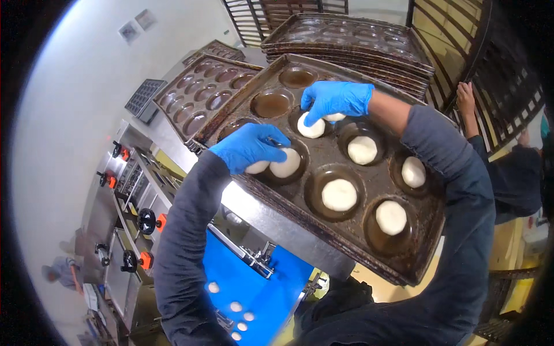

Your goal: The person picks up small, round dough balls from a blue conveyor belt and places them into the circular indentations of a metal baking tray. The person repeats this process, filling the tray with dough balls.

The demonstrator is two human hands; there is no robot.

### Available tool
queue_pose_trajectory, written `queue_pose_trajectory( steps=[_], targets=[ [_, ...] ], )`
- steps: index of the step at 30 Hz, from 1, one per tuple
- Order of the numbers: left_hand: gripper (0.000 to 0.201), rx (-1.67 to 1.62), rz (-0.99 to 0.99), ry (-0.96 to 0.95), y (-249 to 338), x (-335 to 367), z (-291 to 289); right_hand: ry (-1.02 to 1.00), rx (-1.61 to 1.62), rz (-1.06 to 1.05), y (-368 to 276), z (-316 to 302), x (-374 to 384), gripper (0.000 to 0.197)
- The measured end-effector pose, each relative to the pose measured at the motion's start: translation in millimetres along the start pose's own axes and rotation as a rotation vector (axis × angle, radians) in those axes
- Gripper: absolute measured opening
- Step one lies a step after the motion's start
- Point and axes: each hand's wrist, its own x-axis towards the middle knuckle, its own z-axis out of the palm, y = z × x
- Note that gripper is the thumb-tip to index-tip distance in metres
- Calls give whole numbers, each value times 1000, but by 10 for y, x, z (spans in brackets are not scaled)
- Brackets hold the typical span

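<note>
My left hand (245, 145), in a blue glove, is closed around two pale dough balls; the front dough ball (285, 163) sits over a round well at the pan's near-left edge. Farther back, my blue-gloved right hand (337, 98) has its fingers curled on another dough ball (311, 125) in a well, with a second one partly hidden beneath the palm. The dark baking pan (277, 196) has several oiled round wells. Between my arms, single dough pieces (339, 195) lie in the nearer and right-hand wells. The wells at the far left hold only oil.
A stack of dark pans (346, 49) stands behind, and another welled pan (202, 89) lies to the left. Below runs a blue conveyor belt (259, 300) with small dough balls. Metal machinery with black handwheels (147, 221) is at left. A person's hand (465, 98) grips a rack at right.
</note>
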Motion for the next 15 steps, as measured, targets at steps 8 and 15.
queue_pose_trajectory(
  steps=[8,15],
  targets=[
    [36,-155,18,367,-144,-151,-450,220,-143,-654,-143,-135,754,38],
    [33,489,-133,385,-337,-6,-350,409,-301,-339,-71,490,1028,24]
  ],
)
